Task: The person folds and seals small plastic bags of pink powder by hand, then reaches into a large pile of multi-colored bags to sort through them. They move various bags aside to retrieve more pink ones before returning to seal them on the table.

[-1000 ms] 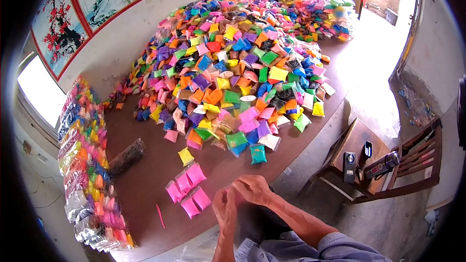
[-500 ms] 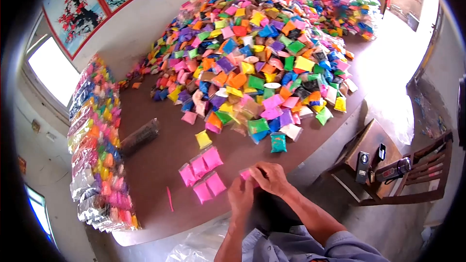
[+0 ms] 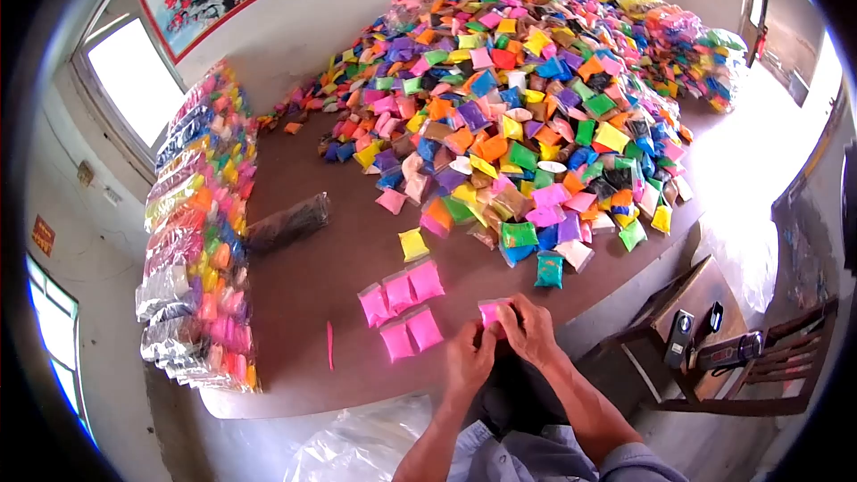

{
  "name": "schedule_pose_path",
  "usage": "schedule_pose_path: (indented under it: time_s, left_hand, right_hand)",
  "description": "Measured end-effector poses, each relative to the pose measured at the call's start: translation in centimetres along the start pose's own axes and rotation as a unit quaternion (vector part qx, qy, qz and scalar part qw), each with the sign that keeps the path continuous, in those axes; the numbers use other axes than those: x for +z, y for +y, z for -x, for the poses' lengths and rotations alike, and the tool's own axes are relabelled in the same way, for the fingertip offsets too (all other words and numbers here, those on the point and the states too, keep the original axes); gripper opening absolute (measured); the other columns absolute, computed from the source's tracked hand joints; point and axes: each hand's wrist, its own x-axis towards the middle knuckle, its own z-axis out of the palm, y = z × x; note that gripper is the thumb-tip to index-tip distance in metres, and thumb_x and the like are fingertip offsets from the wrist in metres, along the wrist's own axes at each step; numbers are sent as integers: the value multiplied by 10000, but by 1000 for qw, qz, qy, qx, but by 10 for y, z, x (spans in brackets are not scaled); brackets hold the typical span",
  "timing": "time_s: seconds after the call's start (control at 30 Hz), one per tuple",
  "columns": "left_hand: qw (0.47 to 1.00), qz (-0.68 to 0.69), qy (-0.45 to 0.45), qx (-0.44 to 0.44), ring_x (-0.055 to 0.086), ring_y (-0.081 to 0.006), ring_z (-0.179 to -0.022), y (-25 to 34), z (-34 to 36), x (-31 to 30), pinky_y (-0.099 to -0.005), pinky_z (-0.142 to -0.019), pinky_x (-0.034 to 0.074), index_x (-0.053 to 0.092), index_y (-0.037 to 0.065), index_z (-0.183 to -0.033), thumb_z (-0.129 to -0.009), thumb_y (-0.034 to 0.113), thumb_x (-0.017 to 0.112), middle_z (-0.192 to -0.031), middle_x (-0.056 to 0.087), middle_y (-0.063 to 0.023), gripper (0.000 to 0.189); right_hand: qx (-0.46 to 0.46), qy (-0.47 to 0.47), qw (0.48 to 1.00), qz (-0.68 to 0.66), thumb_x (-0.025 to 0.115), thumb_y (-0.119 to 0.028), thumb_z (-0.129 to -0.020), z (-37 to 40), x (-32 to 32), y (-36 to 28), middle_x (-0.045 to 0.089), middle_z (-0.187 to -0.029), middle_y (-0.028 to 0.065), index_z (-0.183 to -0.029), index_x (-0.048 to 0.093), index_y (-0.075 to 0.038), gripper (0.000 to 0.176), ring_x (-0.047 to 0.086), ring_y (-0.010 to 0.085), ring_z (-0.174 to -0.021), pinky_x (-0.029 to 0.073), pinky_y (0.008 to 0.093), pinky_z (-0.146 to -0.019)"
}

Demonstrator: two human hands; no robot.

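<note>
A small clear bag with pink filling (image 3: 489,311) is held at the table's near edge between both my hands. My left hand (image 3: 470,353) pinches its lower left side with curled fingers. On its right side, the fingers of my right hand (image 3: 527,328) close over the bag and hide part of it. To the left, several similar pink bags (image 3: 398,292) lie in two rows. A yellow bag (image 3: 413,245) rests just beyond them, and a thin pink strip (image 3: 330,344) lies farther left. Past my right hand is a teal bag (image 3: 549,270).
A large mound of multicoloured bags (image 3: 509,134) covers the far part of the brown table (image 3: 295,303). Long clear packs (image 3: 201,241) are stacked along the left edge, beside a dark wrapped roll (image 3: 287,221). At right, a wooden chair (image 3: 794,366) carries small devices.
The head view has turned, so most of the scene sits farther right in the frame. The pink bag shows more between my hands, which stay closed on it.
</note>
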Motion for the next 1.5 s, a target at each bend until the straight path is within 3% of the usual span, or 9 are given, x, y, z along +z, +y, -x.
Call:
schedule_pose_path:
  time_s: [0.07,0.33,0.53,0.83,1.07,1.17,1.23,1.33,1.5]
  left_hand:
    - [1000,6,10,-11,677,-203,-738,2,0,-1,-396,-674,534,709,-30,-1001,-964,250,718,-816,707,-204,283]
    - [999,-12,-40,-5,748,-295,-779,1,1,-5,-394,-695,565,734,-5,-1125,-968,254,743,-896,747,-213,303]
    - [1000,6,-15,3,748,-341,-800,-8,0,-1,-406,-704,568,729,0,-1102,-970,229,734,-884,743,-207,264]
    - [989,148,1,15,735,-289,-781,-2,-1,-2,-390,-696,556,720,-4,-1114,-990,288,732,-867,725,-209,317]
    - [993,114,25,24,665,-298,-681,-14,1,-2,-402,-631,509,696,-6,-1042,-984,267,727,-815,673,-227,281]
    - [997,71,8,11,658,-307,-670,-20,3,-4,-399,-623,506,698,-3,-1037,-980,242,723,-808,668,-227,253]
    - [996,69,-49,-26,674,-167,-819,-12,2,-11,-335,-734,537,710,-29,-1085,-992,208,718,-875,712,-162,254]
    - [974,226,0,-36,665,-136,-831,-6,3,-2,-312,-748,540,720,-20,-1074,-1002,189,710,-880,726,-107,221]
    - [989,142,28,-1,727,-219,-823,-23,-4,4,-335,-761,564,730,8,-1093,-992,187,711,-917,751,-163,207]
  right_hand:
    - [6,-7,1000,7,647,-266,-1034,0,1,-2,700,-835,213,-1000,674,-29,241,697,426,-752,534,438,-636]
    - [9,66,998,2,640,-308,-1043,0,7,6,682,-804,226,-1006,659,-2,309,698,406,-728,536,436,-644]
    - [4,28,999,-15,638,-284,-1040,1,3,-5,695,-807,204,-1006,664,-3,284,696,368,-707,527,413,-640]
    - [-30,-6,999,27,636,-187,-1020,2,-1,4,676,-791,161,-1014,680,-4,188,677,255,-689,516,360,-636]
    - [-53,-39,998,4,617,-162,-1013,4,-4,-8,682,-796,149,-994,692,-4,177,672,226,-697,515,349,-647]
    - [18,-69,995,-62,620,-172,-1012,5,-9,-11,690,-801,135,-971,707,0,197,663,191,-712,518,337,-662]
    - [13,-61,998,-18,639,-170,-1001,4,-9,-13,694,-803,124,-961,716,7,197,656,170,-728,521,335,-677]
    - [-4,-51,999,0,664,-162,-982,4,-8,-5,697,-799,127,-955,720,10,183,663,174,-730,521,335,-679]
    - [0,-47,999,1,689,-144,-961,6,-5,-2,706,-798,131,-945,725,10,159,676,192,-731,529,340,-675]
